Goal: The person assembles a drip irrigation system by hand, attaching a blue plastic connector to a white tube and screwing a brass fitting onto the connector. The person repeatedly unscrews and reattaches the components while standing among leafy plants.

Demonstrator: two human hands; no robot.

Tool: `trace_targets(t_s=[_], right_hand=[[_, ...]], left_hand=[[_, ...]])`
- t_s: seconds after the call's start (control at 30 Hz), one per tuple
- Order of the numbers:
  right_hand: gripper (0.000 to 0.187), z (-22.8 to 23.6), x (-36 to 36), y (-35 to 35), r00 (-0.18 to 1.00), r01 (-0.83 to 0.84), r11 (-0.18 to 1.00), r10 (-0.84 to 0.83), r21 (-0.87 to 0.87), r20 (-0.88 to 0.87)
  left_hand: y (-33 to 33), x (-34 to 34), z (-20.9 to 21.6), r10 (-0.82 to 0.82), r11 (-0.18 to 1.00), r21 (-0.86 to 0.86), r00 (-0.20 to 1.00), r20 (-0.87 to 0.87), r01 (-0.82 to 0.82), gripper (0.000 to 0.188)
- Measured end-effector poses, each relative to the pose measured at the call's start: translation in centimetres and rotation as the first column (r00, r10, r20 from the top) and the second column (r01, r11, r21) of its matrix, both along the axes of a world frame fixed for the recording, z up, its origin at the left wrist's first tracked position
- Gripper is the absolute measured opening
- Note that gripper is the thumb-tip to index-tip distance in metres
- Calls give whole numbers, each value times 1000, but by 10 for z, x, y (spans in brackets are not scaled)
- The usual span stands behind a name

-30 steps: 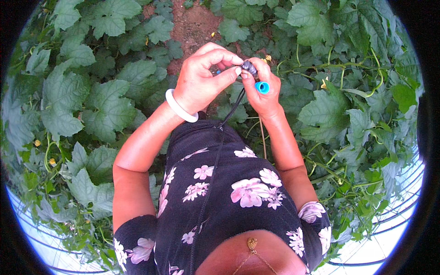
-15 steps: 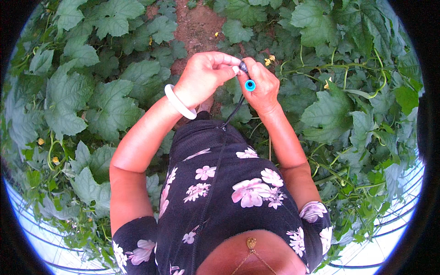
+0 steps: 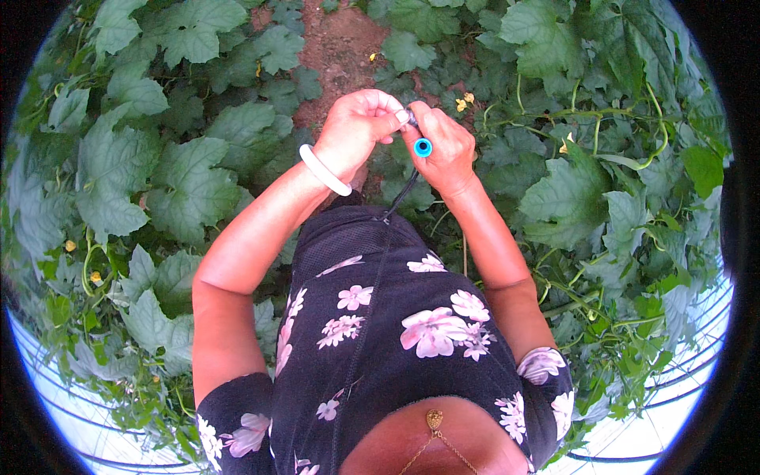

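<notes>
My right hand (image 3: 445, 150) is closed round a slim dark tool whose round end, a turquoise ring (image 3: 423, 147) with a dark centre, sticks out below the thumb. From beside it a black cord (image 3: 405, 194) runs down toward my waist. Thumb and index finger of my left hand (image 3: 356, 131) pinch at a small dark ribbed piece (image 3: 411, 119) at the far side of the right hand's fingers. Most of the tool and the piece is covered by my fingers, so their exact kind cannot be made out. A white bangle (image 3: 324, 170) circles my left wrist.
Broad-leaved green vines (image 3: 194, 178) crowd both sides, with curling stems (image 3: 653, 119) and small yellow flowers (image 3: 465, 101) at the right. A strip of reddish-brown soil (image 3: 340, 51) runs ahead between them. White sheeting with dark curved lines (image 3: 673, 388) shows at the lower rim.
Both hands and the turquoise-ringed tool have shifted slightly left. The left fingers now cover more of the small dark piece, and the left wrist has turned a little.
</notes>
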State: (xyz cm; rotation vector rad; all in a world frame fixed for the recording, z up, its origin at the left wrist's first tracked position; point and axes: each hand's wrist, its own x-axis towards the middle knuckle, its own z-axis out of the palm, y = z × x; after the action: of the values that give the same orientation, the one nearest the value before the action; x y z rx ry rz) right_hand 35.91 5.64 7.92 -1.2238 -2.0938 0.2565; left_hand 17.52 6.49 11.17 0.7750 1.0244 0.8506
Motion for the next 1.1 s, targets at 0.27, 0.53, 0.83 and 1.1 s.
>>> trace_targets(t_s=[0.27,0.53,0.83,1.1], right_hand=[[37,1,-1,2,1000,6,1000,-6,-11,27],[31,-6,-5,8,999,42,999,-42,17,-31],[27,2,8,7,953,-124,989,95,-83,-288],[26,6,8,5,884,-237,952,129,-193,-449]], left_hand=[[-6,15,5,232,818,545,761,-606,184,8],[-18,19,5,424,495,714,580,-696,495,12],[-13,-8,17,308,715,698,881,-360,36,17],[0,-21,32,232,516,765,797,-557,384,22]])
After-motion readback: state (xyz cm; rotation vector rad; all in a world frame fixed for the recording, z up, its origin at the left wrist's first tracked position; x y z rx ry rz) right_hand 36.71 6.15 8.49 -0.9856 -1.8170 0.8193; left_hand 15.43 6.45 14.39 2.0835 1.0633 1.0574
